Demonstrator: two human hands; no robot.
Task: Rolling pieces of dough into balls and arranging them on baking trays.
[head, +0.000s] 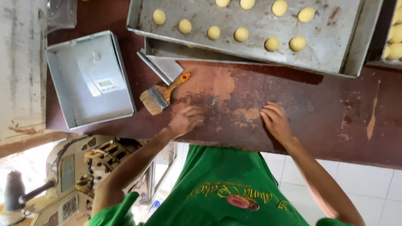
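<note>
Both hands rest on the counter (318, 109): left hand (186, 120) loosely curled, empty, brush (161, 94) just beyond it; right hand (275, 121) flat, fingers spread.

Orange-handled brush (161, 93), pale yellow dough balls (241, 34), worn reddish-brown table (318, 117).

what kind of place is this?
Probably a small bakery work area: a worn metal baking tray of yellow dough balls, a pastry brush, and both hands flat on a worn wooden table.
</note>
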